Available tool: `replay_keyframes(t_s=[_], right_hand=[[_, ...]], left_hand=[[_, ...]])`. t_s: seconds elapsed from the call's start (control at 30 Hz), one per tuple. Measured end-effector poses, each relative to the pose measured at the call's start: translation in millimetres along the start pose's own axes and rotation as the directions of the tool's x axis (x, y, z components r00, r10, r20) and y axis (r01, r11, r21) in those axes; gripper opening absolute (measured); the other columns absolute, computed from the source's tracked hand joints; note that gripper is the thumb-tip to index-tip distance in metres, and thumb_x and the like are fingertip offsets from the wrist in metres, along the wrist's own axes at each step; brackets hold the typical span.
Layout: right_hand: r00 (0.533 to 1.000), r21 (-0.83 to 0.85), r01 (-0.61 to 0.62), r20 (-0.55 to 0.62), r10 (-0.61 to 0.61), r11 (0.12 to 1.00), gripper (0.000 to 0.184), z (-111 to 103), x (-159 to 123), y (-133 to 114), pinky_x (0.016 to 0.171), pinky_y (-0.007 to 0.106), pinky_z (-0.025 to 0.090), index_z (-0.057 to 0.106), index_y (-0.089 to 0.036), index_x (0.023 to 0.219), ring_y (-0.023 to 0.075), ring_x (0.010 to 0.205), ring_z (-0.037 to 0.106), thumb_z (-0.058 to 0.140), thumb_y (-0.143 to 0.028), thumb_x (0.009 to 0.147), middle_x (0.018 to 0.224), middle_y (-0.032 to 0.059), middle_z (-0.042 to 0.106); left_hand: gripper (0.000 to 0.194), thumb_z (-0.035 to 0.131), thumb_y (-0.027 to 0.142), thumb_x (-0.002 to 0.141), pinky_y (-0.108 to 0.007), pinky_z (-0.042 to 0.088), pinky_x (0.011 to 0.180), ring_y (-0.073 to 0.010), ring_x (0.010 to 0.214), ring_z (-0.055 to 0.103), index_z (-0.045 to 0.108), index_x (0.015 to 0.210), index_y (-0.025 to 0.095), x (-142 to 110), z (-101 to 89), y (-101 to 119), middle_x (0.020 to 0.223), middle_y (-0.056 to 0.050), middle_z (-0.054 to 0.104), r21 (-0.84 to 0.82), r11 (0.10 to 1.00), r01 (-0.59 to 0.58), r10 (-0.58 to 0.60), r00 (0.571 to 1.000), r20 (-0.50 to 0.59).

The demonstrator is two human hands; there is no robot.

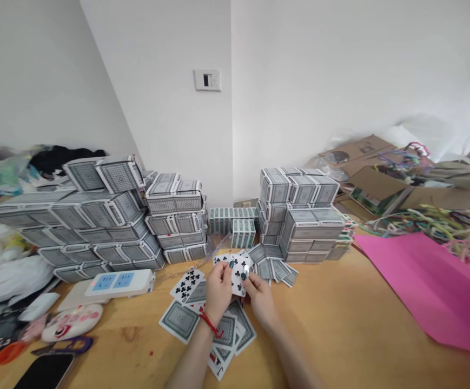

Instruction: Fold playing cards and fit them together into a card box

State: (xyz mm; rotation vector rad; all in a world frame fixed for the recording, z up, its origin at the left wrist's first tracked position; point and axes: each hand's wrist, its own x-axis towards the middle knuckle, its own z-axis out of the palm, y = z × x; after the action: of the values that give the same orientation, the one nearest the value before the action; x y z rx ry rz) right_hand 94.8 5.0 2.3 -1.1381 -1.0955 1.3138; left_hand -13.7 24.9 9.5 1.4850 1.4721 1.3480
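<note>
Honey-coloured wood forms the tabletop (348, 329). Taking the held cards (238, 266) as the clock's centre, a dark phone (45, 373) lies at 8 o'clock. Loose playing cards (179, 321) overlap at 6 to 7 o'clock, some face up, perhaps kept there for easy reach. At the centre, the left hand (220, 289) pinches the held cards, thumb on their faces, a five of clubs (238, 283) among them; the right hand (261, 296) pinches their lower right edge, fingers partly hidden. Gripping from both sides likely stops the cards slipping apart. A white power strip (119, 283) sits at 9 o'clock, a pink sheet (425, 292) at 3. Farther off, card-covered blocks rise in tiers at 10 (108, 208) and 1 o'clock (311, 232), apparently stacked to save space. Between them, green-edged stacks (243, 233) stand at 12, before the wall (178, 135).
</note>
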Motion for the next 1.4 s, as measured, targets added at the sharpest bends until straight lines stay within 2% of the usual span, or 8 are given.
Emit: replay_keyframes(t_s=[0.2, 0.33, 0.6, 0.77, 0.93, 1.17, 1.3, 1.4], right_hand=[[0.992, 0.024, 0.103, -0.073, -0.101, 0.994, 0.029, -7, 3, -5, 0.046, 0.02, 0.027, 0.054, -0.015, 0.064, 0.0091, 0.049, 0.033, 0.051, -0.043, 0.072, 0.052, -0.004, 0.04], [0.993, -0.006, 0.103, -0.064, -0.103, 0.995, 0.032, -9, 3, -6, 0.047, 0.021, 0.026, 0.056, -0.015, 0.063, 0.0102, 0.05, 0.033, 0.052, -0.045, 0.071, 0.052, -0.0032, 0.041], [0.989, 0.001, 0.128, -0.07, -0.128, 0.992, 0.028, -8, 1, -8, 0.053, 0.021, 0.031, 0.058, -0.014, 0.07, 0.0119, 0.056, 0.039, 0.05, -0.041, 0.074, 0.06, -0.0011, 0.05], [0.991, 0.015, 0.127, -0.054, -0.126, 0.992, 0.029, -9, 1, -10, 0.053, 0.021, 0.03, 0.055, -0.015, 0.064, 0.0118, 0.056, 0.039, 0.05, -0.042, 0.073, 0.06, -0.001, 0.05], [0.994, 0.014, 0.102, -0.036, -0.101, 0.995, 0.033, -10, 1, -11, 0.05, 0.021, 0.029, 0.056, -0.014, 0.063, 0.0109, 0.052, 0.036, 0.052, -0.047, 0.071, 0.055, -0.0018, 0.045], [0.998, 0.016, 0.062, -0.01, -0.062, 0.998, 0.034, -10, 0, -10, 0.046, 0.021, 0.026, 0.056, -0.015, 0.063, 0.0097, 0.048, 0.032, 0.053, -0.048, 0.07, 0.05, -0.0035, 0.04], [0.997, 0.036, 0.073, -0.024, -0.073, 0.997, 0.034, -9, 0, -10, 0.046, 0.02, 0.028, 0.058, -0.014, 0.063, 0.0097, 0.049, 0.034, 0.053, -0.047, 0.07, 0.051, -0.0031, 0.043], [0.997, 0.128, 0.077, -0.031, -0.073, 0.989, 0.031, -8, 0, -12, 0.052, 0.021, 0.035, 0.061, -0.015, 0.078, 0.0117, 0.053, 0.043, 0.055, -0.044, 0.069, 0.058, -0.001, 0.052]], left_hand=[[0.026, 0.053, 0.035, 0.07, -0.025, 0.042, 0.06, -0.0168, 0.065, 0.056, 0.063, 0.082, 0.015, -1, 1.0, 4, 0.074, -0.005, 0.065, -0.162, 0.985, 0.051, -0.055, 0.998, -0.017], [0.025, 0.055, 0.032, 0.069, -0.028, 0.044, 0.069, -0.0197, 0.074, 0.059, 0.067, 0.084, 0.016, -2, 0.2, 8, 0.083, -0.007, 0.067, -0.187, 0.982, 0.04, -0.049, 0.998, -0.044], [0.029, 0.053, 0.035, 0.072, -0.029, 0.044, 0.071, -0.0204, 0.08, 0.059, 0.065, 0.09, 0.017, -4, 2.0, 8, 0.091, -0.007, 0.067, -0.143, 0.989, 0.047, -0.052, 0.998, -0.036], [0.03, 0.046, 0.039, 0.076, -0.025, 0.039, 0.059, -0.0168, 0.065, 0.054, 0.064, 0.082, 0.016, -9, 2.1, 7, 0.073, -0.005, 0.064, -0.047, 0.998, 0.037, -0.04, 0.997, -0.059], [0.027, 0.045, 0.039, 0.076, -0.022, 0.029, 0.05, -0.012, 0.049, 0.041, 0.054, 0.063, 0.017, -11, 2.6, 11, 0.05, 0.002, 0.048, -0.012, 1.0, 0.023, -0.025, 0.994, -0.11], [0.026, 0.046, 0.034, 0.075, -0.022, 0.024, 0.046, -0.01, 0.044, 0.033, 0.044, 0.054, 0.019, -11, 1.0, 14, 0.045, 0.005, 0.037, -0.004, 1.0, 0.007, -0.007, 0.991, -0.133], [0.026, 0.044, 0.036, 0.076, -0.021, 0.025, 0.047, -0.0102, 0.045, 0.035, 0.048, 0.057, 0.018, -10, 1.0, 13, 0.046, 0.004, 0.041, -0.007, 1.0, 0.017, -0.018, 0.994, -0.107], [0.025, 0.044, 0.038, 0.076, -0.021, 0.029, 0.048, -0.0115, 0.049, 0.042, 0.055, 0.068, 0.018, -10, 1.5, 11, 0.052, 0.002, 0.049, -0.025, 0.999, 0.03, -0.032, 0.997, -0.064]])
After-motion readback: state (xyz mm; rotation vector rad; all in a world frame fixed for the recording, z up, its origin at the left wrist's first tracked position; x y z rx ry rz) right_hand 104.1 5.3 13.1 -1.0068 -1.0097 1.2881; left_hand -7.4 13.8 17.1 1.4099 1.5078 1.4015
